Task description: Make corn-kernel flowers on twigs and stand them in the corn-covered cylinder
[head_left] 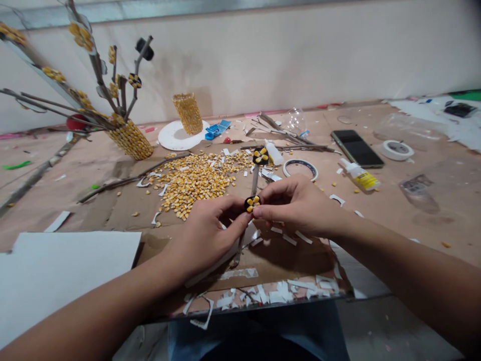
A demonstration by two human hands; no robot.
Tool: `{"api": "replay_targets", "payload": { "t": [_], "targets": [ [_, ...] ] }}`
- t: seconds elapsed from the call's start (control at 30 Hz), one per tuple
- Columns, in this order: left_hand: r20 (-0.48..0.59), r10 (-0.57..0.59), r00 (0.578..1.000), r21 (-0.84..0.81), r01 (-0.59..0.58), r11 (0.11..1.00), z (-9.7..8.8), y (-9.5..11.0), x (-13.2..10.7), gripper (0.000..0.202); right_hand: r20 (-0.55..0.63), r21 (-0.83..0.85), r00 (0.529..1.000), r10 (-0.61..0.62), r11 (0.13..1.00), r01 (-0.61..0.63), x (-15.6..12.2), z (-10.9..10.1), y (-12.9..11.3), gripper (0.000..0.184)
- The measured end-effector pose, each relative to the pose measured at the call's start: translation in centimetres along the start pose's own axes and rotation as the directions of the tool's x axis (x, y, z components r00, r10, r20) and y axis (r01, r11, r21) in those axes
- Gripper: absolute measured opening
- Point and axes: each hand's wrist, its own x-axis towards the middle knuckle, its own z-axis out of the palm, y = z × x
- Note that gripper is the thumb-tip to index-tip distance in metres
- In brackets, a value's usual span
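Between my hands is a thin twig (255,181) that carries two black discs with corn-kernel flowers. The upper corn flower (260,156) sits near the twig's far end. My left hand (221,223) is closed, thumb and fingers pinching the twig beside the lower corn flower (252,203). From the other side, my right hand (291,205) grips that lower flower's edge with thumb and forefinger. Behind them spreads a pile of loose corn kernels (203,183) on a cardboard sheet (124,203). The twig's lower end points toward me, over the cardboard.
At the left, a corn-covered vase (131,141) holds branches with corn flowers. A corn-covered cup (188,114) stands on a white disc (169,136). Glue bottles (363,176), a phone (356,148), tape rolls (397,150) and twigs lie rightward. Paper scraps (278,293) litter the front edge.
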Motion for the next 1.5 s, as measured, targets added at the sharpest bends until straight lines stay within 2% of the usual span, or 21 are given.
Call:
{"api": "replay_targets", "payload": {
  "t": [0.2, 0.3, 0.67, 0.97, 1.2, 1.37, 1.5],
  "targets": [
    [0.006, -0.076, 0.997, -0.172, 0.076, 0.982, 0.1, -0.1, 0.3, 0.012, -0.023, 0.026, 0.999, 0.041, 0.999, -0.041, 0.3, 0.2, 0.0, 0.034],
    [0.006, -0.096, 0.995, -0.198, 0.095, 0.976, 0.2, 0.0, 0.4, 0.010, -0.034, 0.022, 0.999, 0.038, 0.999, -0.037, 0.4, 0.2, 0.1, 0.036],
    [0.021, -0.096, 0.995, -0.209, 0.098, 0.973, 0.5, 0.0, 0.2, 0.008, -0.059, 0.068, 0.998, -0.011, 0.998, 0.015, 0.5, 0.5, 1.2, 0.043],
    [0.010, -0.115, 0.993, -0.176, 0.115, 0.978, 0.5, 0.6, -0.4, 0.014, -0.036, 0.016, 0.997, -0.066, 0.998, 0.067, -0.2, 1.2, 0.8, 0.044],
    [-0.004, -0.120, 0.993, -0.159, 0.118, 0.980, 0.5, 0.7, -0.5, 0.019, -0.064, -0.041, 0.994, -0.094, 0.995, 0.092, -0.3, 1.4, 0.9, 0.046],
    [0.034, -0.187, 0.982, -0.335, 0.187, 0.923, 0.6, 0.8, 0.1, 0.010, -0.014, -0.068, 0.999, -0.032, 0.997, 0.031, 0.1, 0.4, 0.7, 0.048],
    [0.027, -0.204, 0.979, -0.442, 0.195, 0.875, 0.5, 0.8, 0.4, 0.009, -0.006, 0.018, 0.993, -0.119, 0.993, 0.119, 0.6, -0.7, 0.7, 0.060]
  ]
}}
